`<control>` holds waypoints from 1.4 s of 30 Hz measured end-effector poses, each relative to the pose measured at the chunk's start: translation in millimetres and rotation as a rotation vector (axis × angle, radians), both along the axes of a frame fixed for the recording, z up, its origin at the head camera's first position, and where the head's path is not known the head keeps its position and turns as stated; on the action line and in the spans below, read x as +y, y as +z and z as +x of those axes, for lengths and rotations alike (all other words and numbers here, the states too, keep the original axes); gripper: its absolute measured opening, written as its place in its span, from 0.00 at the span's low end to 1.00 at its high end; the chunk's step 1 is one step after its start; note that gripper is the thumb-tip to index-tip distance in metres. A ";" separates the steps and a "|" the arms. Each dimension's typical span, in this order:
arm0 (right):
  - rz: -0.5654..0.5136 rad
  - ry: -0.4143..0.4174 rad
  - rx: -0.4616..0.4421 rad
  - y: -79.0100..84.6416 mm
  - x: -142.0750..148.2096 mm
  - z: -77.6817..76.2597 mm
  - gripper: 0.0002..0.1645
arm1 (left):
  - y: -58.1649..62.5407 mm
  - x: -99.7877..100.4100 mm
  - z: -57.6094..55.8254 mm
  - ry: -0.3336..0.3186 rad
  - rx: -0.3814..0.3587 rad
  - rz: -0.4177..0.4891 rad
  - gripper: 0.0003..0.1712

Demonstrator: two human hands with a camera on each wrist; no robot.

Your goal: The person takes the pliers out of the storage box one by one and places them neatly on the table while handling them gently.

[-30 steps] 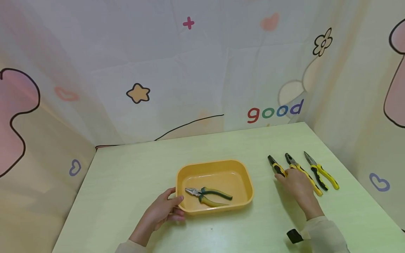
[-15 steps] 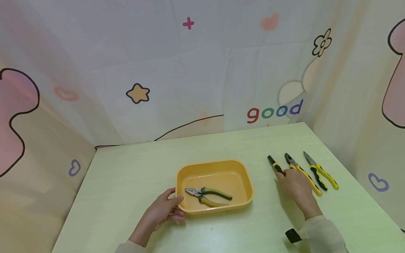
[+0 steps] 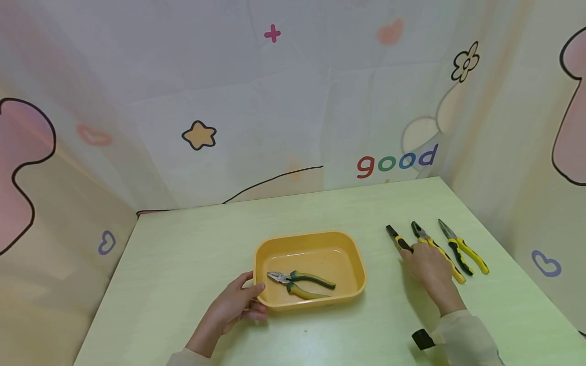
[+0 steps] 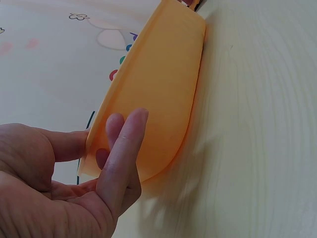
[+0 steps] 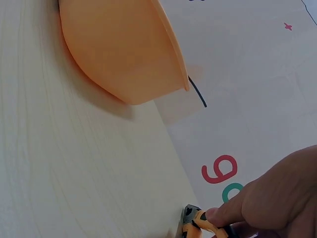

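Observation:
My left hand grips the left end of a yellow plastic tray, thumb on its rim and other fingers against the outside wall. Inside the tray lie combination pliers with green-and-yellow handles. At the right, my right hand pinches the black-and-yellow handles of the leftmost pliers in a row, and part of those handles is hidden by the fingers. In the right wrist view, the thumb presses on a handle just behind the pliers' head.
Two more pairs sit right of that hand: yellow-and-black pliers, partly covered by the hand, and long-nose pliers. The pale green table meets a printed curtain at the back and sides. A black piece juts from the right sleeve.
The leftmost pliers have turned slightly in my right hand, so less yellow shows on their handles. My left hand and the tray stay put.

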State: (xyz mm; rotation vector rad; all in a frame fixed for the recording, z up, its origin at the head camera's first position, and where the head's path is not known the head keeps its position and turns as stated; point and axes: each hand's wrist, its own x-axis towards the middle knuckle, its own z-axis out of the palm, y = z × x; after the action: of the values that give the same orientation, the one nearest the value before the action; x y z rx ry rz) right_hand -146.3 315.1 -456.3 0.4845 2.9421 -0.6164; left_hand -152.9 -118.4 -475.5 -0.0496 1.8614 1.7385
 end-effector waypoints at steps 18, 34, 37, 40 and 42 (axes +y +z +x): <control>0.004 0.011 0.000 0.7 0.4 1.2 0.23 | 2.0 0.2 0.8 -0.005 0.007 0.001 0.37; 0.078 0.041 -0.051 -7.6 -7.3 -0.1 0.27 | 0.7 -0.8 0.9 -0.003 0.009 0.001 0.37; 0.067 0.032 -0.053 -7.6 -9.0 -1.0 0.25 | 0.6 -0.7 1.0 -0.002 0.009 -0.002 0.37; 0.064 0.028 -0.052 -7.7 -9.8 -1.7 0.24 | 0.8 -0.7 0.8 0.000 0.006 0.002 0.37; 0.067 0.029 -0.053 -7.7 -9.9 -2.0 0.24 | 1.2 -0.7 0.5 0.000 0.005 0.001 0.37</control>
State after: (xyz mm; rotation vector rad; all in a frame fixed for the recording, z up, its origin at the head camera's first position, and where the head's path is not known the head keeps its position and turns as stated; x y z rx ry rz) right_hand -148.3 305.2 -464.0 0.4566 2.9219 -0.4948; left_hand -152.4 -119.1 -474.3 -0.0449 1.8641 1.7410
